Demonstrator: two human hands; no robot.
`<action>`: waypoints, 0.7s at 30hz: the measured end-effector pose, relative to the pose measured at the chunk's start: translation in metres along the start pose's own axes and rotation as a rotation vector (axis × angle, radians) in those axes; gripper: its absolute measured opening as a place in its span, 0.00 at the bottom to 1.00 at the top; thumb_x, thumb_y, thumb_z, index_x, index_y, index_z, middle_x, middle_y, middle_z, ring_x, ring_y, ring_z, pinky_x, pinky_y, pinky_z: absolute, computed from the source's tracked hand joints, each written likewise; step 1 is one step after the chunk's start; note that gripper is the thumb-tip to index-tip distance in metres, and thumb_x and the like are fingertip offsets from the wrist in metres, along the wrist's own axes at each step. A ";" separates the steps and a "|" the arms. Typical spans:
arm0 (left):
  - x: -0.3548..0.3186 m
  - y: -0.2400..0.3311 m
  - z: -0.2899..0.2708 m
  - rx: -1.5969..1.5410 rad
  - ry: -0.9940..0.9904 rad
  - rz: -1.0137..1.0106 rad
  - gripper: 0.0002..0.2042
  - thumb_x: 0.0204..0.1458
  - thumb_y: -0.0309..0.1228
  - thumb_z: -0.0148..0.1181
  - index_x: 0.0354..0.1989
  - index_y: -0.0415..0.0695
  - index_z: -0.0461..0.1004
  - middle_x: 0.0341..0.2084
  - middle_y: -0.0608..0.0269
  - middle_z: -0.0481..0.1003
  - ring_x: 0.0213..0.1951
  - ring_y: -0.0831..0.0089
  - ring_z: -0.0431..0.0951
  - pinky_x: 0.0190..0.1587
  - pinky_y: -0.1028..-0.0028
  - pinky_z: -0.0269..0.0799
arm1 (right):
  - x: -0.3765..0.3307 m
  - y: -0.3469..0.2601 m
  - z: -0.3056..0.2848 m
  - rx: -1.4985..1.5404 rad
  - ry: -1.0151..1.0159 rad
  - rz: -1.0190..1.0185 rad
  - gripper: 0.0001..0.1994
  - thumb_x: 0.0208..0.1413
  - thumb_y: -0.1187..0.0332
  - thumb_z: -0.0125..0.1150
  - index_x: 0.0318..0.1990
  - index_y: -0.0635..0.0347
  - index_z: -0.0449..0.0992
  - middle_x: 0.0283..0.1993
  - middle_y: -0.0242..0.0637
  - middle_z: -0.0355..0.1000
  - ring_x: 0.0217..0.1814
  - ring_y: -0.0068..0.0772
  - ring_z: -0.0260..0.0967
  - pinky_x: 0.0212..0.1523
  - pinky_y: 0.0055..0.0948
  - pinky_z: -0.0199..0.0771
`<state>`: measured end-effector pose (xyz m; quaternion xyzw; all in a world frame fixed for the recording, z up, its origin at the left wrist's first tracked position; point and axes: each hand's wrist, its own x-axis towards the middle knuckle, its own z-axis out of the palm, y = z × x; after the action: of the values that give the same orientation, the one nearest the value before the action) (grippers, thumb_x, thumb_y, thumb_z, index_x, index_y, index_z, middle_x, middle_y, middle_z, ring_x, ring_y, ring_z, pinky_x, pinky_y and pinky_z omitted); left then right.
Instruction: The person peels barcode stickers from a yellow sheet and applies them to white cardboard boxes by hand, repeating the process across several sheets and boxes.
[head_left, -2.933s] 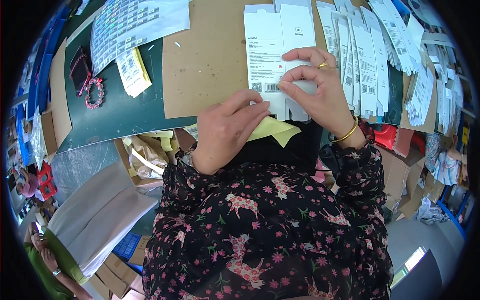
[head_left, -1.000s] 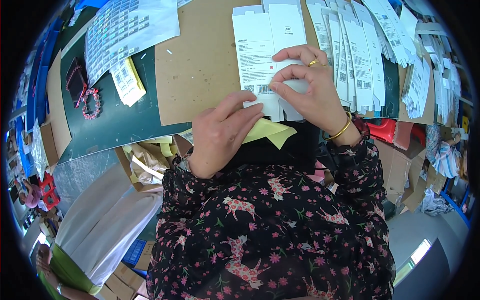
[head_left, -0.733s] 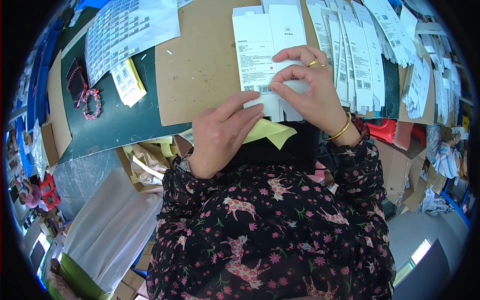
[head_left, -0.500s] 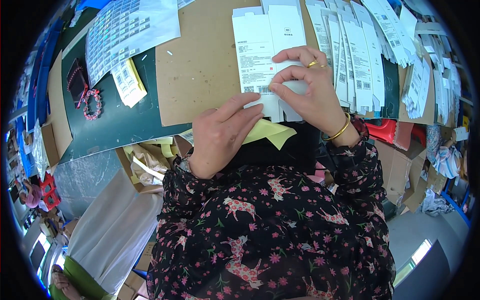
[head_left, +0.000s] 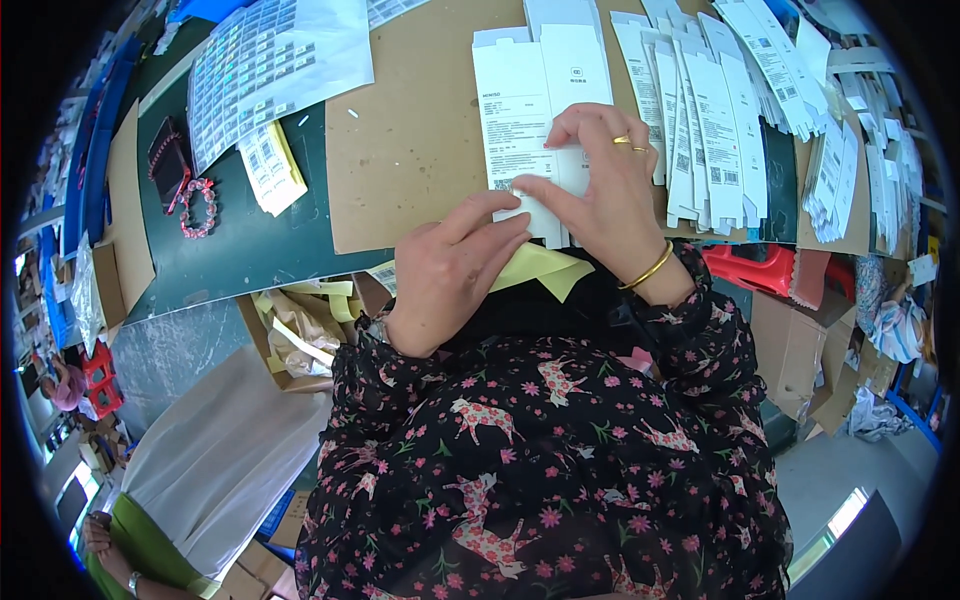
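A flattened white printed carton lies before me on the brown cardboard sheet. My right hand is over its lower right part, fingers apart and curved, with the thumb on the carton near its lower printed codes. At the carton's lower left corner, my left hand has its fingertips close to the right thumb. A yellow-backed label sheet sticks out from under the left hand on both sides. The left thumb is hidden, and the grip appears to be on this sheet.
More flat white cartons overlap to the right. At left lie a large label sheet, a yellow-edged label stack, a dark phone-like case and a beaded bracelet. An open box of paper scraps stands below the table edge.
My right thumb has slid left across the lower carton, and the right index finger has lifted from its pinch. My left hand stays by the corner. The whole view has shifted slightly.
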<state>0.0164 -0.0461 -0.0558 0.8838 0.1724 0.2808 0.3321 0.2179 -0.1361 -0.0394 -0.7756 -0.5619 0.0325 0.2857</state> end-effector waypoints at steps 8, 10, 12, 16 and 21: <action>-0.007 0.014 -0.018 0.056 0.038 -0.167 0.12 0.58 0.29 0.74 0.50 0.46 0.86 0.51 0.65 0.82 0.34 0.67 0.85 0.36 0.68 0.80 | -0.001 0.003 0.002 0.196 0.148 -0.051 0.25 0.59 0.66 0.77 0.62 0.60 0.77 0.67 0.45 0.72 0.71 0.53 0.66 0.71 0.46 0.64; -0.014 0.014 -0.009 0.022 0.151 -0.245 0.18 0.60 0.35 0.74 0.58 0.47 0.83 0.55 0.61 0.81 0.42 0.60 0.87 0.42 0.65 0.83 | -0.019 0.011 -0.004 0.126 0.231 0.040 0.27 0.62 0.68 0.75 0.67 0.65 0.75 0.70 0.53 0.69 0.71 0.55 0.68 0.73 0.45 0.67; -0.017 0.011 -0.001 -0.017 0.096 -0.260 0.23 0.60 0.37 0.74 0.63 0.47 0.81 0.61 0.55 0.80 0.54 0.53 0.85 0.55 0.62 0.83 | -0.039 0.021 -0.018 0.014 0.207 0.165 0.23 0.66 0.67 0.73 0.64 0.69 0.79 0.71 0.54 0.70 0.71 0.53 0.69 0.73 0.43 0.68; -0.022 0.015 0.004 -0.006 0.134 -0.300 0.21 0.62 0.40 0.71 0.61 0.45 0.81 0.62 0.55 0.80 0.54 0.53 0.84 0.54 0.61 0.83 | -0.059 0.034 -0.012 -0.060 0.111 0.052 0.24 0.67 0.66 0.71 0.65 0.73 0.78 0.72 0.55 0.69 0.72 0.52 0.68 0.73 0.42 0.68; -0.021 0.012 0.014 0.057 0.154 -0.250 0.21 0.62 0.41 0.70 0.60 0.44 0.82 0.63 0.56 0.79 0.54 0.53 0.85 0.53 0.59 0.82 | -0.047 0.040 -0.008 0.009 0.156 -0.055 0.24 0.69 0.67 0.70 0.66 0.75 0.77 0.71 0.54 0.70 0.71 0.47 0.69 0.70 0.38 0.70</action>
<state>0.0097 -0.0717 -0.0648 0.8403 0.3140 0.2994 0.3250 0.2375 -0.1889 -0.0646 -0.7587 -0.5590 -0.0334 0.3329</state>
